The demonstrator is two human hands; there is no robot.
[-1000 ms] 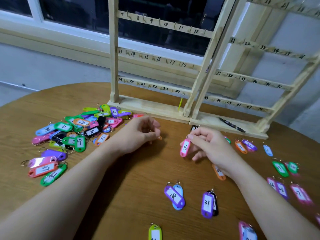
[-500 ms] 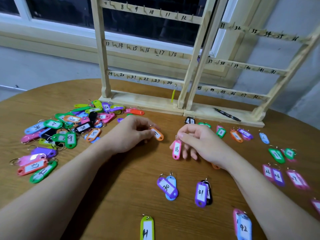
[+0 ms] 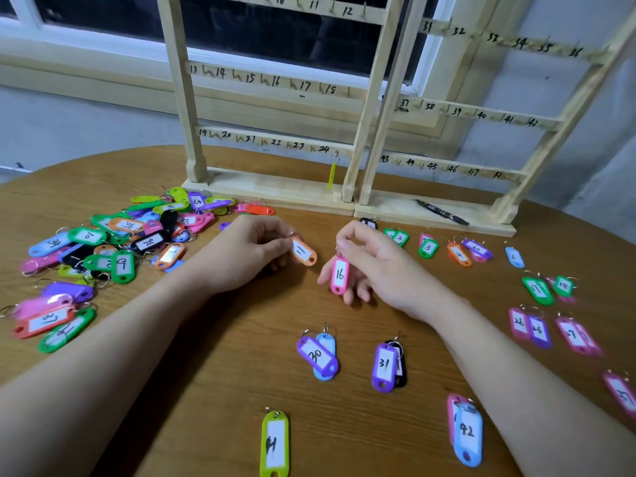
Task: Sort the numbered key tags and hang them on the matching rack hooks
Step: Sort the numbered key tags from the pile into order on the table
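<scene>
My left hand [image 3: 247, 253] pinches an orange tag marked 11 [image 3: 303, 251] just above the table. My right hand [image 3: 375, 263] pinches the ring of a pink tag marked 16 [image 3: 340, 275], which hangs down from the fingers. Behind both hands stand two wooden racks [image 3: 275, 84] with numbered hooks; a yellow tag [image 3: 332, 175] hangs near hook 24. A heap of unsorted tags [image 3: 113, 242] lies left of my left hand. Sorted tags lie in rows at the right [image 3: 537, 289].
Tags 30 [image 3: 316, 356], 31 [image 3: 385, 366], 42 [image 3: 467, 433] and a yellow-green tag [image 3: 274, 442] lie near the round wooden table's [image 3: 213, 390] front. A black pen [image 3: 442, 212] rests on the right rack's base. A window and wall stand behind.
My left hand has brought the orange tag out from under its fingers and turned its number up. The right hand still holds tag 16. The camera has tilted down and closer.
</scene>
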